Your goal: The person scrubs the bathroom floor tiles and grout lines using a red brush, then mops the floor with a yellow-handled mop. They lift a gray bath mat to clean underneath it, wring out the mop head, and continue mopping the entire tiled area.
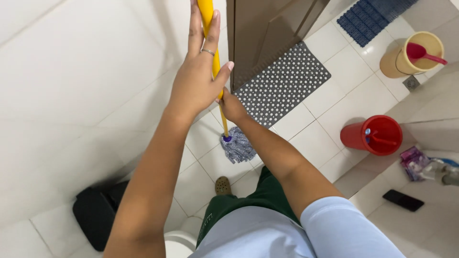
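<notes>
A mop with a long yellow handle [210, 28] stands nearly upright, its grey-blue string head [237, 149] resting on the white tiled floor [330, 100]. The left hand [197, 79] clasps the handle high; the right hand [233, 107] grips it lower. A grey dotted mat [282, 86] lies just beyond, a red bucket [373, 135] to the right.

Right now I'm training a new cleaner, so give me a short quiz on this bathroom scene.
1. True or false: both hands grip the mop handle.
2. Which hand is higher on it? A) left hand B) right hand
3. What colour is the bucket nearest the grey dotted mat?

Key: 1 true. 2 A. 3 red.
</notes>
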